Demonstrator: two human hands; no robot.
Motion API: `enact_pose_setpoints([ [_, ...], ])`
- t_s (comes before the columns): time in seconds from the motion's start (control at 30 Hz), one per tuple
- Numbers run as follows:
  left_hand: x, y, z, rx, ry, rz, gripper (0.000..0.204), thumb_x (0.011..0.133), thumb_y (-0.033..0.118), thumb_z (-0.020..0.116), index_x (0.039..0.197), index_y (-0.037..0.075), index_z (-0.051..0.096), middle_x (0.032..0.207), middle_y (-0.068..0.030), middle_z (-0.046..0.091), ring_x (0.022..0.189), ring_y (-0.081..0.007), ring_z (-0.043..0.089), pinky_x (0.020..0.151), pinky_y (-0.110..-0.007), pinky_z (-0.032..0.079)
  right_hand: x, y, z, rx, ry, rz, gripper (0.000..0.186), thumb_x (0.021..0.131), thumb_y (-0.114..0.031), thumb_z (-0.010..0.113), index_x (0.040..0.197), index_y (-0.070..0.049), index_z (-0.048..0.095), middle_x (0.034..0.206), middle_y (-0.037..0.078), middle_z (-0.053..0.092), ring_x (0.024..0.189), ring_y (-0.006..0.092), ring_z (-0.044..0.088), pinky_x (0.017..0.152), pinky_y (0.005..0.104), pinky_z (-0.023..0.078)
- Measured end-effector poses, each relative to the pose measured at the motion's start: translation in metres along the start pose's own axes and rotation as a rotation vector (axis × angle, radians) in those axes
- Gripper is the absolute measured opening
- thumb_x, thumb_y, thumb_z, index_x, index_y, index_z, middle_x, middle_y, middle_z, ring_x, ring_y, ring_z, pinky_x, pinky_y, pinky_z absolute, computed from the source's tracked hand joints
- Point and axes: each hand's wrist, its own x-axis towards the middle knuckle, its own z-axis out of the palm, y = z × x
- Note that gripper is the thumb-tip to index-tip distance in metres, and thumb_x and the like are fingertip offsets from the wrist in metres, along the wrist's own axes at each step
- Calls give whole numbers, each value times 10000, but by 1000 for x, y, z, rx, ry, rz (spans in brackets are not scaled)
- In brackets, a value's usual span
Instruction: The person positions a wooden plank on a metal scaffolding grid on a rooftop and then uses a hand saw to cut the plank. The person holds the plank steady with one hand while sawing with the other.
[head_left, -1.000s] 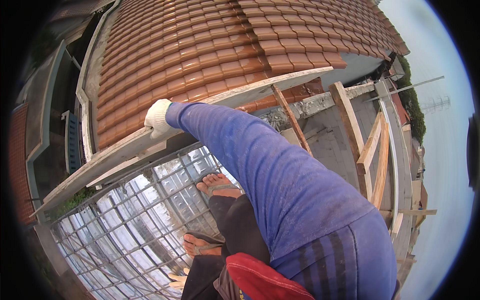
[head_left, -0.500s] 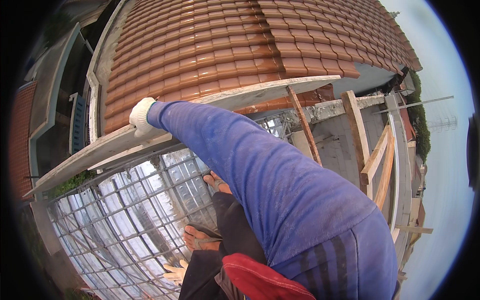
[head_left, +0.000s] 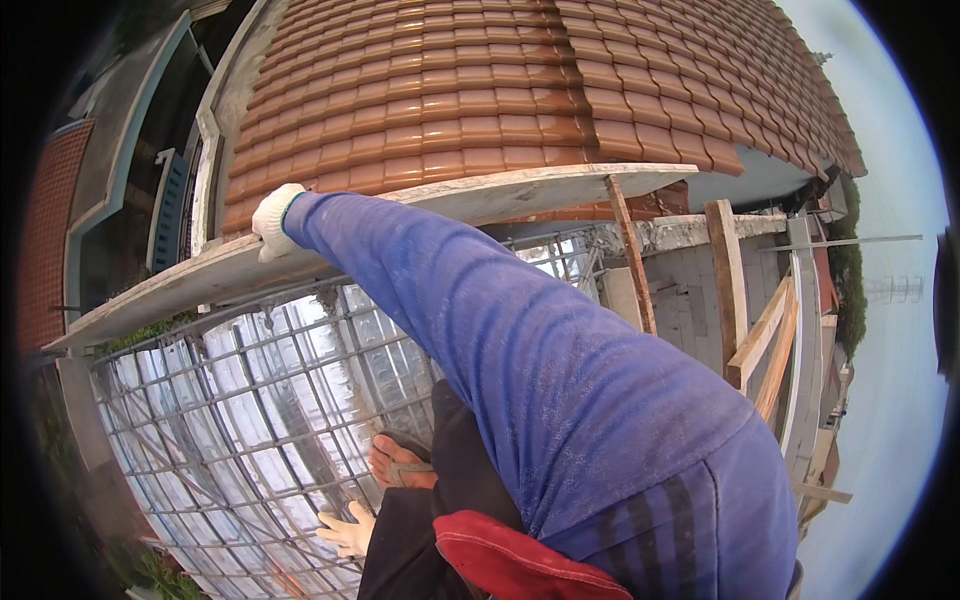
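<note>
On plank (head_left: pixel 530 195), R hand (head_left: pixel 278 222), dk stripes (head_left: pixel 648 530)

1. Ribbed, silvery metal decking sheets (head_left: pixel 297 388) form the floor on the near side of the long pale plank (head_left: pixel 520 198).
2. A steel rebar grid (head_left: pixel 240 352) spreads across the decking, its far edge close to the plank; whether bars and sheets touch is unclear.
3. A foot (head_left: pixel 388 462) in a thong sandal (head_left: pixel 411 443) stands on this floor, well apart from the plank.
</note>
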Motion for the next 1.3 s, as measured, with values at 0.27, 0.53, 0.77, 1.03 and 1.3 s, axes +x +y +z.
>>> enact_pose_setpoints([
  [0.27, 56, 37, -32, 195, 34, -77, 1117, 979, 880, 537, 1821, 234, 187, 1861, -268, 145, 1713, -479, 170, 1305, -762, 158, 27, -16, 1, 32, 14, -14, 583, 943, -593, 737, 1299, -144, 849, 1277, 136, 826, 1219, 340, 780, 1029, 481, 602],
  [0.53, 56, 24, -35, -53, -7, -37, 1083, 1004, 708, 659, 1804, 124, 220, 1863, -298, 89, 1712, -502, 148, 1333, -735, 114, 66, -56, -16, 60, 11, -93, 571, 938, -542, 699, 1280, -108, 841, 1265, 186, 818, 1183, 375, 781, 1021, 492, 605],
  [0.77, 21, 52, -71, -113, -89, -192, 1239, 903, 783, 711, 1805, 104, 200, 1835, -352, 129, 1717, -522, 64, 1336, -722, -40, 62, -78, -26, -6, -20, -9, 553, 945, -521, 672, 1296, -125, 832, 1303, 170, 804, 1249, 362, 745, 1098, 472, 564],
  [1.03, -24, 27, -22, -201, -123, -212, 1287, 888, 655, 808, 1809, 85, 112, 1830, -373, 54, 1707, -555, 16, 1337, -727, -16, 54, -83, -31, -4, -14, -54, 570, 924, -534, 666, 1304, -144, 832, 1293, 164, 809, 1243, 360, 749, 1090, 467, 564],
  [1.3, -8, 13, -16, -136, -218, -247, 1205, 933, 489, 792, 1815, 129, 54, 1838, -356, 13, 1710, -547, 22, 1288, -811, 94, 62, -80, -34, 14, -4, -102, 576, 926, -571, 677, 1340, -198, 820, 1291, 154, 810, 1232, 354, 756, 1068, 477, 579],
])
